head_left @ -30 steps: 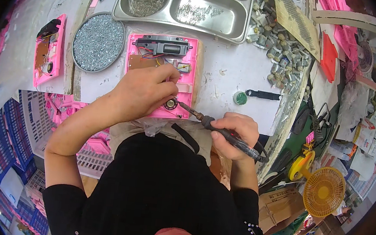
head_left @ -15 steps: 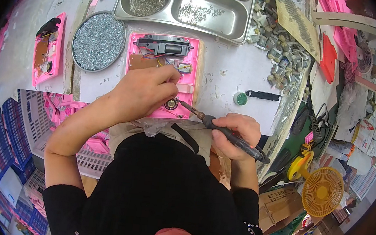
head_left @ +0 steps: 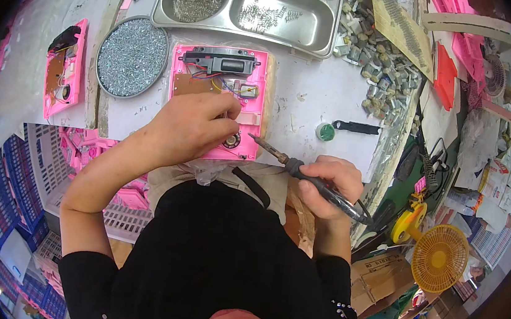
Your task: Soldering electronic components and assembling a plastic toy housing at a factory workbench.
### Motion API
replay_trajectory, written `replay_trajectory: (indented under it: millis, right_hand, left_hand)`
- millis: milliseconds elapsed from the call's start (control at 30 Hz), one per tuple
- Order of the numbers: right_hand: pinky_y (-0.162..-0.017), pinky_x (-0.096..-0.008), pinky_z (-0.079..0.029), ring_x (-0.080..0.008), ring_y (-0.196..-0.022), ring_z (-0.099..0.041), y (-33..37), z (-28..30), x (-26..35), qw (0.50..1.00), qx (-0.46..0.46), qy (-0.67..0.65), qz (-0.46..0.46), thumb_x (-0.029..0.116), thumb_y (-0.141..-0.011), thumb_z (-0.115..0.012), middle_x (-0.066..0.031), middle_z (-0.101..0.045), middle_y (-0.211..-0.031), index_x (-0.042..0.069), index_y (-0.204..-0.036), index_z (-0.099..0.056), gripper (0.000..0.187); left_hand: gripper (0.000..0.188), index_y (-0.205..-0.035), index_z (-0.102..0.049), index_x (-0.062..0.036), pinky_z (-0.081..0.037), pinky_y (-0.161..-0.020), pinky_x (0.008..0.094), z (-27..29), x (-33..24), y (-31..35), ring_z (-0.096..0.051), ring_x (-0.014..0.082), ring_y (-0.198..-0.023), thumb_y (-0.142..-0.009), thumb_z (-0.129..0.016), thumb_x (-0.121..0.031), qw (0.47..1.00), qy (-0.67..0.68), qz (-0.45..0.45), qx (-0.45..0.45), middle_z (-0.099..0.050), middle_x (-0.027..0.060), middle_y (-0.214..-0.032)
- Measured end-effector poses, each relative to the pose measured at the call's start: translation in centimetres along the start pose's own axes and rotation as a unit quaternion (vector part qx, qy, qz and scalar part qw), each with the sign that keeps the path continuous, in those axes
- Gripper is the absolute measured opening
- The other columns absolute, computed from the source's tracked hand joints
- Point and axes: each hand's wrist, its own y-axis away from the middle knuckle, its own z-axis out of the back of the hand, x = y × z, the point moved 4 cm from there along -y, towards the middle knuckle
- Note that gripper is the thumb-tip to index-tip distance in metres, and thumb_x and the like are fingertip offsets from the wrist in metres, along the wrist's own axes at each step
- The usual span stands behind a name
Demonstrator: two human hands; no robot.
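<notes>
A pink plastic housing (head_left: 255, 105) lies in front of me, with a black mechanism (head_left: 222, 62), a brown circuit board (head_left: 190, 84), wires and a small motor (head_left: 248, 91) inside. My left hand (head_left: 194, 122) rests over its lower left part, fingers pinched together just above the round speaker (head_left: 231, 139); whatever is between them is hidden. In my right hand (head_left: 332, 185) is a soldering iron (head_left: 293, 166), gripped by its dark handle. Its tip points left, over the housing's right edge and a little apart from the speaker and my left fingers.
Left of the housing sit a round tray of small screws (head_left: 132, 56) and another pink housing (head_left: 73, 72). A metal tray (head_left: 274, 42) holding springs stands behind. To the right are a small green-filled pot (head_left: 325, 131), a black strip (head_left: 356, 128) and many small motors (head_left: 384, 86).
The soldering iron has drawn back to the right, its tip moving off the speaker's edge. My right hand has shifted right with it. My left hand stays nearly in place, still pinched.
</notes>
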Motion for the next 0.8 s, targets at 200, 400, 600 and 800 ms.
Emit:
replay_trajectory:
  millis: [200,400,600,800]
  right_hand:
    - [-0.046,-0.0304,-0.034,-0.0165,-0.047,-0.051,-0.1,-0.6,-0.2,1.0,0.028,0.005,0.002,0.008,-0.079,-0.079,-0.0046,-0.055,-0.059,0.0,-0.096,-0.072,0.019]
    - [-0.046,-0.0303,-0.032,-0.0161,-0.047,-0.049,-0.1,-0.6,-0.2,0.999,0.03,0.01,0.003,0.009,-0.08,-0.079,-0.0045,-0.055,-0.059,-0.001,-0.095,-0.071,0.019]
    - [-0.046,-0.0303,-0.032,-0.0161,-0.047,-0.049,0.1,-0.5,-0.3,0.999,0.031,0.004,0.012,0.008,-0.081,-0.079,-0.0044,-0.054,-0.059,-0.001,-0.096,-0.071,0.02]
    - [-0.046,-0.0306,-0.033,-0.0164,-0.047,-0.049,0.1,-0.3,-0.2,1.0,0.024,0.005,0.009,0.007,-0.079,-0.08,-0.0038,-0.053,-0.058,0.001,-0.097,-0.072,0.02]
  left_hand:
    - [0.022,-0.097,-0.068,-0.0074,-0.057,-0.068,0.0393,-0.1,-0.2,0.0,-0.069,0.0287,-0.087,-0.077,-0.077,-0.008,0.999,-0.041,-0.011,0.026,-0.065,0.0079,-0.102]
    - [0.021,-0.099,-0.069,-0.0067,-0.058,-0.068,0.0381,0.1,-0.9,-0.3,-0.071,0.0271,-0.088,-0.078,-0.072,-0.011,0.996,-0.07,-0.018,0.06,-0.065,0.0078,-0.105]
    - [0.024,-0.101,-0.068,-0.0063,-0.059,-0.068,0.0374,0.1,-1.5,-0.1,-0.071,0.0264,-0.089,-0.078,-0.07,-0.011,0.991,-0.098,-0.02,0.091,-0.066,0.0079,-0.107]
    - [0.026,-0.104,-0.069,-0.0084,-0.059,-0.07,0.0379,0.2,-0.8,-0.1,-0.072,0.027,-0.09,-0.079,-0.069,-0.011,0.996,-0.066,-0.023,0.054,-0.068,0.0073,-0.103]
